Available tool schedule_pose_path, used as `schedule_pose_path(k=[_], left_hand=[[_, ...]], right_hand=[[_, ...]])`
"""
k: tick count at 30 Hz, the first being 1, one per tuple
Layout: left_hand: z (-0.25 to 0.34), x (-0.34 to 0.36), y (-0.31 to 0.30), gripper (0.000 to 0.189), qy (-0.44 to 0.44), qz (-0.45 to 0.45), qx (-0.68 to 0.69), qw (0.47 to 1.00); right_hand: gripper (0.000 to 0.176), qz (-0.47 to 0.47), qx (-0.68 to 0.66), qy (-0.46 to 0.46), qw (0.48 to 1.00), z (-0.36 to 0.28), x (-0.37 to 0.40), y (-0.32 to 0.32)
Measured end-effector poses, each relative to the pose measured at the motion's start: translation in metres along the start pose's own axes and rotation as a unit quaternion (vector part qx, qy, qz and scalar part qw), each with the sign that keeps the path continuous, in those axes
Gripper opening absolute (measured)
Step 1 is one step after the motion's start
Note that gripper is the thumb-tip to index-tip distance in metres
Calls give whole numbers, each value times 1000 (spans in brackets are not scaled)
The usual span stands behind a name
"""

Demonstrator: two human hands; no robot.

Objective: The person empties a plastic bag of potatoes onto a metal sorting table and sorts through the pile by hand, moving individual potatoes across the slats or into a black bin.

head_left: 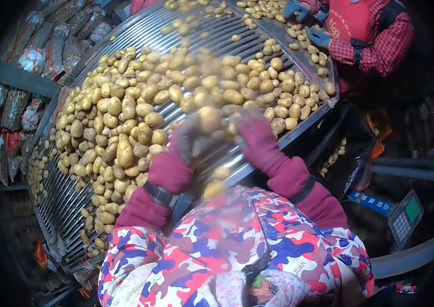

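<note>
Nearest, two falling potatoes [214, 188] blur past the roller conveyor's [61, 202] edge. Just beyond, the magenta-gloved left hand [189, 139] is too blurred to tell its grip. The right hand [255, 135] lies open, fingers spread, with a potato [209, 118] between the two. Farther off, a co-worker's blue-gloved hand [319, 37] touches the potato heap [125, 107].

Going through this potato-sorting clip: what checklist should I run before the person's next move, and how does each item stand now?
1. Grip of the left hand: cannot tell, motion-blurred.
2. Grip of the right hand: ok, fingers spread open on the pile.
3. The potato between the hands secured: cannot tell, blurred.
4. Nothing spilling: not ok, two blurred potatoes seem past the roller table edge, above the apron.
5. The black crate has room: ok, only partly filled.
6. The co-worker's blue gloves out of the way: ok, far up the table.
</note>
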State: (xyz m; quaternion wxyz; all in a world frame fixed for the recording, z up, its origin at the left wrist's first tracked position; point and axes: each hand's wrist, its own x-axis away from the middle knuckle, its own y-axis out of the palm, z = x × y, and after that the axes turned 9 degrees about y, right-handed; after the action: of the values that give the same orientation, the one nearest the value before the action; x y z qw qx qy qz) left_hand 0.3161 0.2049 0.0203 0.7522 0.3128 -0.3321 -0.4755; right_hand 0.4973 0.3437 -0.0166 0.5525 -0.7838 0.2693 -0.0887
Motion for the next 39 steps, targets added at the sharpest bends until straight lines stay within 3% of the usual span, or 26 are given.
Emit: schedule_pose_path(k=[1, 4, 5, 8, 11, 12, 14, 15, 18, 19, 20, 22, 23, 26, 27, 30, 33, 36, 39], left_hand=[[-1, 2, 6, 50, -7, 1, 57, 998], [-8, -1, 2, 53, 8, -54, 111, 992], [-8, 0, 6, 53, 12, -59, 106, 993], [-11, 6, 6, 56, 9, -34, 57, 998], [-8, 14, 7, 60, 31, -48, 19, 998], [-8, 16, 10, 62, 39, -62, 14, 997], [-6, 16, 25, 63, 68, -18, -137, 988], [-8, 15, 30, 65, 84, 3, -211, 974], [-21, 5, 38, 72, 213, -100, -459, 857], [-26, 4, 40, 71, 218, -103, -467, 851], [-29, 3, 43, 72, 242, -123, -524, 808], [-32, -2, 50, 75, 290, -161, -626, 706], [-34, -8, 53, 78, 324, -196, -642, 667], [-47, -16, 51, 80, 276, -262, -578, 722], [-43, -10, 65, 80, 125, -199, -504, 831], [-46, -14, 72, 79, 94, -146, -253, 952], [-44, -16, 68, 75, 47, -87, -278, 955], [-45, -16, 58, 62, 45, -70, -313, 946], [-54, -22, 23, 48, 82, -82, -419, 900]], right_hand=[[43, -110, 13, -7, 994, -9, -7, 8], [27, 97, -102, 134, 981, -9, -10, 80], [22, 94, -86, 60, 990, 4, -18, 88], [43, -77, -65, 146, 984, -13, -31, 23], [53, 55, -198, 56, 977, -2, -11, 4], [54, -11, -333, 119, 935, 1, -4, -4], [58, -132, -571, 239, 774, 8, 10, -17], [53, -118, -540, 200, 809, 11, 18, -18], [55, -79, -686, 143, 709, 7, 45, -18], [55, -71, -723, 115, 678, 6, 53, -19], [56, -65, -757, 86, 644, 5, 60, -21], [55, -153, -850, 184, 470, 1, 61, -41], [51, -143, -838, 176, 497, 2, 60, -44], [54, -92, -787, 239, 561, 10, 63, -40], [57, -90, -766, 248, 586, 16, 66, -42], [59, -30, -760, 236, 605, 23, 71, -42], [62, -22, -805, 232, 545, 21, 77, -61], [65, -19, -802, 264, 536, 33, 89, -61], [60, 56, -783, 265, 559, 49, 112, -50]])
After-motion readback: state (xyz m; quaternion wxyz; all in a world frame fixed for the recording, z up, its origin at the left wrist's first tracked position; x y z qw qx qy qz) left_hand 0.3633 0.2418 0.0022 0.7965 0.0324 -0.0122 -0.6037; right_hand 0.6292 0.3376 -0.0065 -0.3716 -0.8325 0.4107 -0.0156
